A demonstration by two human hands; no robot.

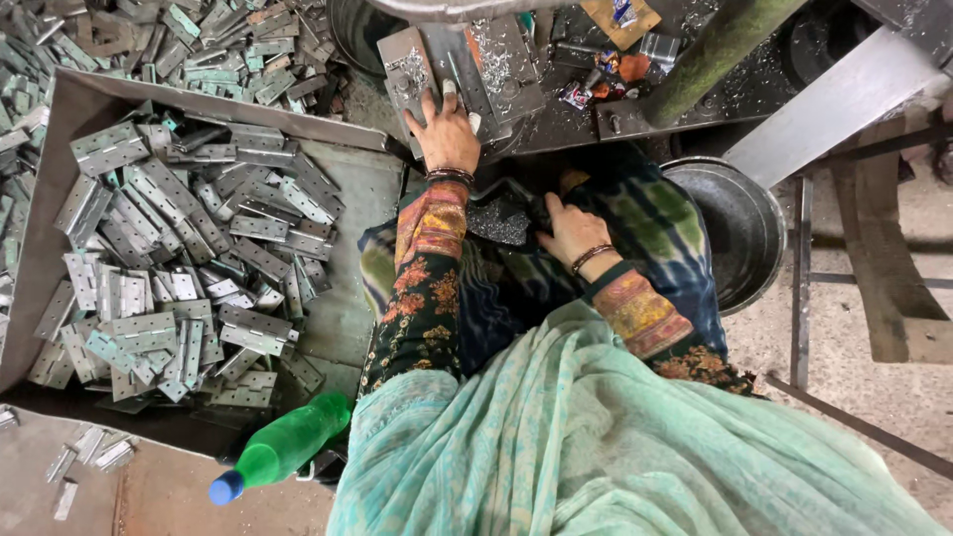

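Grey metal plate (pixel 417 69) under left hand (pixel 445 134)

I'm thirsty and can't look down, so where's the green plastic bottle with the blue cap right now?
In the head view, the green plastic bottle with the blue cap lies on its side at lower left, just below the metal tray of steel hinges.

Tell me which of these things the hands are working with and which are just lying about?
In use:
- left hand pressing on a metal plate on the machine bed
- right hand on dark cloth in the lap
- tray heaped with metal hinges, close by

Lying about:
- green bottle with blue cap
- round metal basin
- loose hinges on the floor
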